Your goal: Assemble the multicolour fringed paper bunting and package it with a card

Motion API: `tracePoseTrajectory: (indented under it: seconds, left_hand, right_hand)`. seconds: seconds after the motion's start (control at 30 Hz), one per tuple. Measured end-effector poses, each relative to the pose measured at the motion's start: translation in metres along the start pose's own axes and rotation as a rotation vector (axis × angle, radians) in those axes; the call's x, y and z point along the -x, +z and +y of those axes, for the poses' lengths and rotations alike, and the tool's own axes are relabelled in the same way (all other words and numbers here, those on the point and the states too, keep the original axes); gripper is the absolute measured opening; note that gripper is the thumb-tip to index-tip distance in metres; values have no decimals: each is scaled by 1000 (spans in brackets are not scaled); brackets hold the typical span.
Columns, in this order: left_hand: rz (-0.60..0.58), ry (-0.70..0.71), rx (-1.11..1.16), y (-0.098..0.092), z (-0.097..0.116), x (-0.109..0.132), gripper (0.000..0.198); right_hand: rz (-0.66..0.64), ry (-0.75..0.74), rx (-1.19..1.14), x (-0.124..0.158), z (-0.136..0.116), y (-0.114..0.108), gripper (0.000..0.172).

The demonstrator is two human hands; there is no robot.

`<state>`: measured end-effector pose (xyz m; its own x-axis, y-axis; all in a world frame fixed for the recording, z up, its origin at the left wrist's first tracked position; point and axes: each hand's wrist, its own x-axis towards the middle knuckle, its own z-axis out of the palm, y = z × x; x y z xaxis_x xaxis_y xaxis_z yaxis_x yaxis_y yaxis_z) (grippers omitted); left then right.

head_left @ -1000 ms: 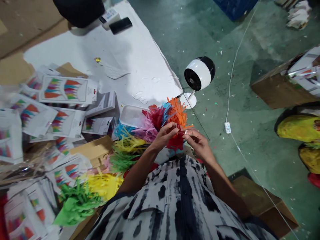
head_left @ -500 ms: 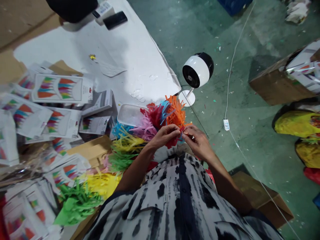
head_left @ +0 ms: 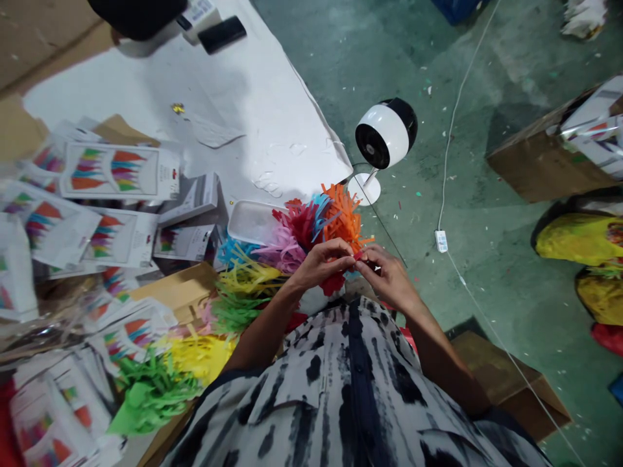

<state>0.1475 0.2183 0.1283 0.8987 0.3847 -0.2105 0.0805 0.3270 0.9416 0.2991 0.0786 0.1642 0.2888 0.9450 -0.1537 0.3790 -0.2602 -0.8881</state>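
My left hand and my right hand meet in front of my chest, both pinched on a red fringed paper tassel. Just beyond my fingers bunch more fringed paper tassels in orange, red, pink and blue. Yellow and green tassels lie to the left of my left forearm. A white plastic tray sits behind the bunch.
Printed white packages are strewn at the left over cardboard. A white sheet carries a black phone. A small white fan stands on the green floor, with a white cable and cardboard boxes to the right.
My hands have drawn closer together on the red tassel and shifted slightly. The view has tilted a little; nothing else has moved.
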Motion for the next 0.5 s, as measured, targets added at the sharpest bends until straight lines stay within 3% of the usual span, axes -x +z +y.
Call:
tracePoseTrajectory:
  seconds: [0.2, 0.37, 0.5]
  left_hand:
    - [63, 108, -167, 7, 6, 3, 35]
    - [194, 182, -387, 10, 1, 6, 36]
    - [132, 274, -563, 10, -5, 8, 34]
  right_hand:
    - [16, -5, 2, 1, -2, 2, 20]
    - [22, 178, -154, 6, 6, 12, 20]
    - [40, 235, -377, 8, 13, 24, 32]
